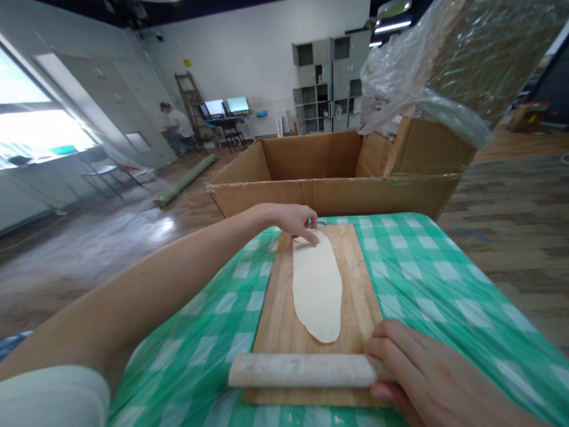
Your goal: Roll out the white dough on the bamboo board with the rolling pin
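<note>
A long oval of flattened pale dough (317,287) lies on a wooden board (275,320) set on a green-and-white checked tablecloth (418,267). My left hand (299,220) reaches to the far end of the dough, fingers curled and pinching its tip. My right hand (418,376) is wrapped round the right end of a wooden rolling pin (302,370), which lies across the near end of the board, just short of the dough.
A large open cardboard box (329,172) stands right behind the table, with crinkled clear plastic (444,65) rising from its right side. Beyond lie a wooden floor, a rolled mat (186,179), shelves (326,83), and a person seated at a desk with monitors (175,121).
</note>
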`<action>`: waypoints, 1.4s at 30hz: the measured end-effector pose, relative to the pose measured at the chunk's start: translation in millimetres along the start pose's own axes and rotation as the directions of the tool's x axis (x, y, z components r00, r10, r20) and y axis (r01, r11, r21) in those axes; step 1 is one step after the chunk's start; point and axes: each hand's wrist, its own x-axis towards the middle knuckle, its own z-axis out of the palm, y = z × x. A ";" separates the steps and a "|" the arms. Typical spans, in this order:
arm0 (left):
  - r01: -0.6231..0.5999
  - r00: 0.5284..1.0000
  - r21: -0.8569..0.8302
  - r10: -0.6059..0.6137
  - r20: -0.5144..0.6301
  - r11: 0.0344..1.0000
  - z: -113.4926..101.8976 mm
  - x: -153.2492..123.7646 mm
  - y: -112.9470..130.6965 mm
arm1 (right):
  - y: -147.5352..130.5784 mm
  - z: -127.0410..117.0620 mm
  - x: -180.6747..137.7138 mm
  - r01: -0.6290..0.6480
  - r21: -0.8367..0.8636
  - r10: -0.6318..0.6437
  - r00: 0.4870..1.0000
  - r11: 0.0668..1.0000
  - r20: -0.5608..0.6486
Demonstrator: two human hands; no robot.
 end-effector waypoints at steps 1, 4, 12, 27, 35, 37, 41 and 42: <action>0.003 1.000 0.016 -0.003 -0.015 1.000 2.1 -1.1 -3.3 | 0.4 1.1 -1.0 -0.005 0.001 0.005 1.000 1.000 0.003; -0.001 0.999 0.028 0.002 -0.036 1.000 6.7 -3.9 -10.4 | 0.7 3.3 -3.0 -0.019 0.002 0.019 1.000 1.000 -0.001; -0.085 0.973 0.112 0.107 -0.203 0.990 11.1 -6.2 -7.1 | -1.1 0.9 -0.3 0.009 -0.013 -0.009 1.000 1.000 0.004; 0.011 0.780 -0.070 -0.052 -0.623 0.998 28.4 -90.8 21.5 | 6.6 1.6 4.5 -0.020 -0.038 0.021 0.999 0.999 0.024; 0.103 0.794 -0.021 -0.095 -0.601 0.994 120.0 -170.2 115.4 | 21.2 4.7 26.5 -0.028 -0.095 0.024 0.999 0.995 -0.042; 0.138 0.803 0.020 -0.101 -0.587 0.990 135.7 -160.3 114.0 | 18.6 -0.8 33.3 -0.036 -0.083 0.035 0.999 0.996 -0.018; 0.189 0.823 0.071 -0.119 -0.556 0.979 144.7 -137.8 105.7 | 13.4 -13.5 44.4 -0.026 -0.100 0.031 0.998 0.995 0.054; 0.202 0.824 0.080 -0.125 -0.553 0.976 143.7 -132.8 104.2 | 14.9 -14.9 48.3 -0.027 -0.120 0.035 0.997 0.992 0.067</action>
